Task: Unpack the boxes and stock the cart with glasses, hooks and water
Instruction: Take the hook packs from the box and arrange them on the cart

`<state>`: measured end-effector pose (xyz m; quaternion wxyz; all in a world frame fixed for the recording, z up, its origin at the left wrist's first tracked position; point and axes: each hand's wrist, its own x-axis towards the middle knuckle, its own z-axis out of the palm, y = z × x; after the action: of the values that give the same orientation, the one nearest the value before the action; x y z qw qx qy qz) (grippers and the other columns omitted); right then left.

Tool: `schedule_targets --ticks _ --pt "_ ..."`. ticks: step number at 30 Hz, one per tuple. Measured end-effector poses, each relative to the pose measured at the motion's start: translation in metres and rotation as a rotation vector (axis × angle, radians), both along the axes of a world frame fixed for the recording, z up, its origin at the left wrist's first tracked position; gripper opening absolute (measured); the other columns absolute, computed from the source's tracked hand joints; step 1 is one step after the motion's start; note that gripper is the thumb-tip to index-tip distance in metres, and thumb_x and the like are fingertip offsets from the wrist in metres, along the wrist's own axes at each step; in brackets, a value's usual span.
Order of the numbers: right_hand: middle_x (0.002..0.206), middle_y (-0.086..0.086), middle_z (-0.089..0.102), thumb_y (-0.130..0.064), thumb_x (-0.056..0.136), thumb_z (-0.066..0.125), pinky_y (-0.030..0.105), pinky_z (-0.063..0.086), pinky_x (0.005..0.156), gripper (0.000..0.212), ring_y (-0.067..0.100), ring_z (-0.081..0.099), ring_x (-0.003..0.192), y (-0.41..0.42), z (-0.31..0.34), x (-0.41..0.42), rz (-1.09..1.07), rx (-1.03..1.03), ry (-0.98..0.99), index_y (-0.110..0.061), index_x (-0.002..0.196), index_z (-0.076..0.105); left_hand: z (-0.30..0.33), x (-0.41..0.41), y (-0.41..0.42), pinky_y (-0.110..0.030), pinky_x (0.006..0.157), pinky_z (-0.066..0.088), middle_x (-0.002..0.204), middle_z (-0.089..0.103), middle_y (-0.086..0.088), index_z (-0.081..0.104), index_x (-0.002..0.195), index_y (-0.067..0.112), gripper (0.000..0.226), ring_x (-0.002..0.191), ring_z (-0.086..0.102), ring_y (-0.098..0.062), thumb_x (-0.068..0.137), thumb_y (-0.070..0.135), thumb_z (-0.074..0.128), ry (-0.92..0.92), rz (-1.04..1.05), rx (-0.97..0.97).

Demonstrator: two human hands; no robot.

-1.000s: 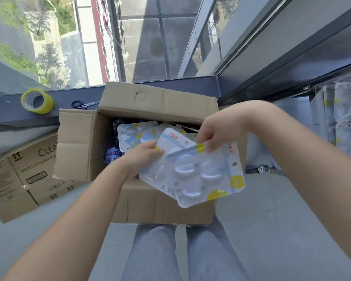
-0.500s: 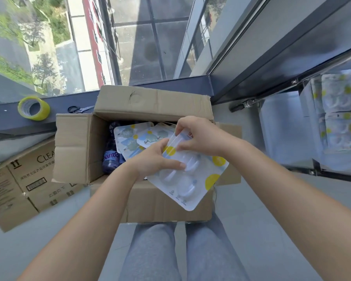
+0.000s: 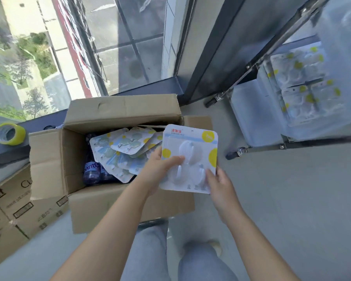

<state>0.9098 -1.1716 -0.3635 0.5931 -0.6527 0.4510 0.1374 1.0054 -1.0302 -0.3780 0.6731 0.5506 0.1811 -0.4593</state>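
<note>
I hold a white blister pack of hooks (image 3: 190, 147) with yellow dots above the right side of an open cardboard box (image 3: 49, 159). My left hand (image 3: 160, 169) grips its left edge, thumb across the front. My right hand (image 3: 219, 185) holds its lower right corner. Inside the box lie several more hook packs (image 3: 122, 153) and water bottles (image 3: 92, 173) with blue labels. The cart (image 3: 257, 118) stands to the right, with several hook packs (image 3: 304, 86) stacked on its shelf.
A second, closed cardboard box (image 3: 10, 218) lies on the floor at the left. A roll of yellow tape (image 3: 9, 133) sits on the window ledge. Glass walls rise behind the box. My legs (image 3: 150, 250) are below the box, on grey floor.
The packs are now squared into one stack held upright, moved right of the box. My right hand shifted from the top edge to the lower right corner. The view swung toward the cart.
</note>
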Motion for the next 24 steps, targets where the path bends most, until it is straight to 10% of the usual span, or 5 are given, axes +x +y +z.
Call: schedule_targets --ticks 13,24 --pt "0.104 -0.003 0.067 -0.011 0.096 0.047 0.021 0.048 0.08 0.025 0.012 0.063 0.094 -0.17 0.036 -0.202 -0.119 -0.115 -0.191 -0.02 0.116 0.058 0.027 -0.2 -0.185 -0.058 0.092 0.047 0.116 0.064 -0.017 0.05 0.124 0.011 0.076 0.105 0.063 -0.037 0.056 0.03 0.079 -0.059 -0.078 -0.021" --pt "0.083 0.005 0.056 -0.02 0.092 0.056 0.026 0.04 0.062 0.011 0.015 0.051 0.072 -0.323 0.033 -0.259 -0.227 -0.116 -0.084 -0.01 0.088 0.055 0.016 -0.253 -0.333 -0.039 0.084 0.051 0.108 0.065 -0.001 0.05 0.117 0.025 0.029 0.092 0.065 -0.021 0.09 0.025 0.059 -0.037 -0.142 0.038"
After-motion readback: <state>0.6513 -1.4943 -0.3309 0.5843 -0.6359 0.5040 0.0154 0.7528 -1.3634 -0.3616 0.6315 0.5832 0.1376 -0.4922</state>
